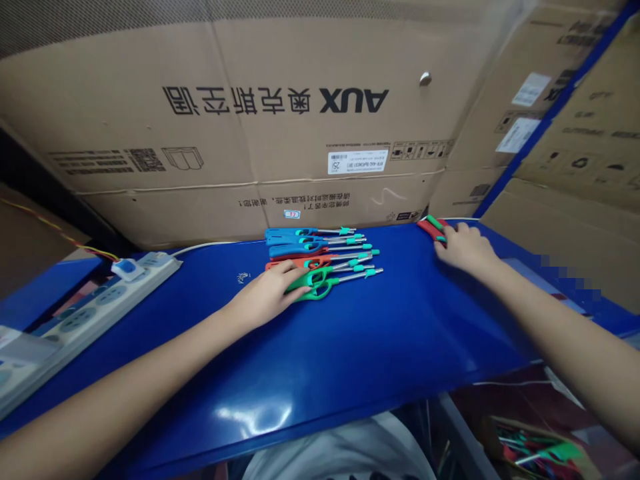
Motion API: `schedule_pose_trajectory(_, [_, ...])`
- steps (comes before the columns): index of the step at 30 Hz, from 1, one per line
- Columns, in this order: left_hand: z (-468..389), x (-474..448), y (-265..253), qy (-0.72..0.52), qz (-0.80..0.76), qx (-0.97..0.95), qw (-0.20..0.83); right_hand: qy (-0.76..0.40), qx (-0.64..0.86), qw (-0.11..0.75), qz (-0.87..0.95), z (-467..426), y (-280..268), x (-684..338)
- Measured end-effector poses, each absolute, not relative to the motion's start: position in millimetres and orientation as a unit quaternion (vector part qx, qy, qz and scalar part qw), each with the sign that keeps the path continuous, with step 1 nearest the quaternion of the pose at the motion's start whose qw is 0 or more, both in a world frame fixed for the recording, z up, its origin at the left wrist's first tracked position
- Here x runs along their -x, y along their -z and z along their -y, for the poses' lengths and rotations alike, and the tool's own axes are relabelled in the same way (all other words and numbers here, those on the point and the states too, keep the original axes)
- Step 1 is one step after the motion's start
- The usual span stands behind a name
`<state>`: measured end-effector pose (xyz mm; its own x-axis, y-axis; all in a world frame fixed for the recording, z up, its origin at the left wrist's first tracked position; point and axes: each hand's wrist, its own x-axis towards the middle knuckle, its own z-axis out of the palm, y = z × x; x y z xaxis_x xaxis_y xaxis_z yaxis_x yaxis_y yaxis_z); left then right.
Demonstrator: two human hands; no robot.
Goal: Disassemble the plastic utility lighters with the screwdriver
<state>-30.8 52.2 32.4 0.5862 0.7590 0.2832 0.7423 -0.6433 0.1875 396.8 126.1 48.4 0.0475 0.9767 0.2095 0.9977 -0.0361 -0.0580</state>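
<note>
Several long-nosed gas lighters lie side by side on the blue table, metal tubes pointing right. At the back are blue lighters (293, 250), then an orange lighter (320, 260), and nearest are green lighters (320, 288). My left hand (270, 290) is closed over the handles of the green ones, thumb in front and fingers behind. Farther right, my right hand (467, 248) has its fingers closed on a red-and-green object (431, 228) by the cardboard. Its exact kind is partly hidden by the fingers.
Upright cardboard (280, 153) walls the back of the blue table (350, 360). A white power strip (95, 320) with a plug runs along the left. Below the table at right, an open box (540, 453) holds more lighters. A thin white cable (215, 245) trails along the back.
</note>
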Motion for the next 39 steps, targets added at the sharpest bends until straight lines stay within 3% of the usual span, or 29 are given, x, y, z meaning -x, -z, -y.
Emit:
schedule_pose_trajectory(5, [-49.3, 30.9, -32.4, -0.149, -0.415, -0.895, -0.071, 0.044, 0.795, 0.001, 0.605, -131.6, -36.7, -425.2])
schedule_pose_trajectory(14, [-46.2, 32.7, -26.1, -0.117, -0.371, -0.913, -0.121, 0.021, 0.739, -0.017, 0.673, -128.9, -27.4, -422.2])
schedule_pose_trajectory(23, [-34.1, 25.4, -31.6, -0.151, -0.374, -0.903, -0.146, 0.072, 0.68, 0.117, 0.72, -95.3, -40.1, -386.0])
schedule_pose_trajectory(27, [-16.3, 2.1, -46.2, -0.195, -0.357, -0.895, -0.182, 0.016, 0.609, 0.162, 0.776, -66.1, -56.5, -340.7])
schedule_pose_trajectory(30, [-1.6, -20.1, -57.6, -0.198, -0.32, -0.903, -0.207, -0.079, 0.448, 0.211, 0.865, -31.4, -67.1, -298.1])
schedule_pose_trajectory(32, [9.4, -32.7, -63.4, -0.183, -0.296, -0.916, -0.197, -0.117, 0.373, 0.21, 0.896, -7.3, -72.3, -274.5])
schedule_pose_trajectory(36, [35.8, -43.3, -72.5, -0.077, -0.338, -0.936, -0.066, 0.035, 0.271, 0.159, 0.949, 25.4, -80.4, -256.5])
schedule_pose_trajectory(39, [54.8, -37.1, -79.5, 0.003, -0.375, -0.927, 0.005, 0.073, 0.188, 0.113, 0.973, 32.5, -85.0, -267.5])
